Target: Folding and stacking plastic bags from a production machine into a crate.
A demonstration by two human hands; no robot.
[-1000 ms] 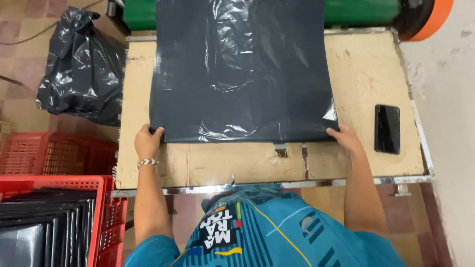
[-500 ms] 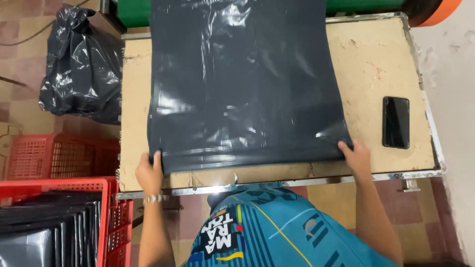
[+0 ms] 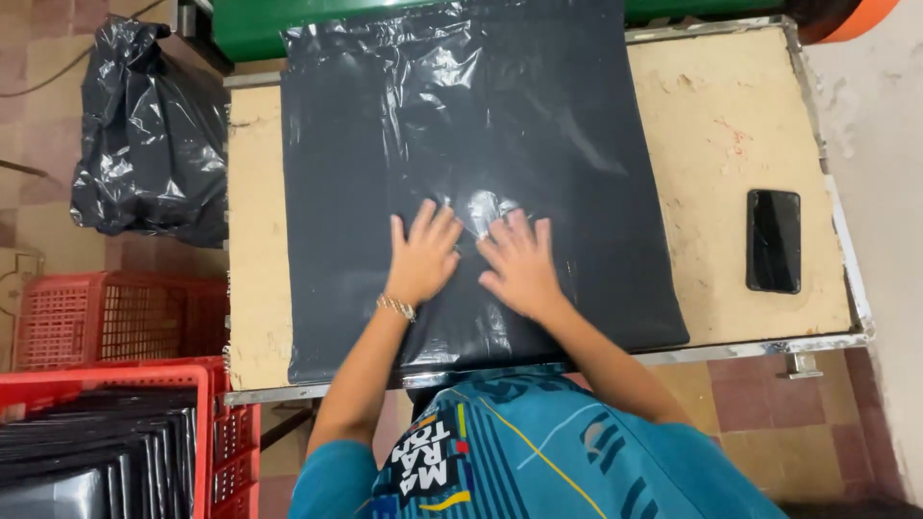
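A large black plastic sheet (image 3: 481, 125) lies spread flat over a worn wooden table (image 3: 721, 125), reaching from the green machine at the far edge to the near edge. My left hand (image 3: 423, 255) and my right hand (image 3: 519, 264) press flat on the sheet's middle, side by side, fingers spread. Neither hand grips anything. A bracelet sits on my left wrist.
A black phone (image 3: 774, 240) lies on the table's right side. A stuffed black bag (image 3: 149, 135) stands on the floor at left. Red crates (image 3: 106, 317) sit lower left, one holding stacked black sheets (image 3: 87, 461). A green machine (image 3: 288, 19) borders the far edge.
My hands let go of the sheet's near corners and moved inward to its middle. The sheet came toward me and now reaches the table's near edge.
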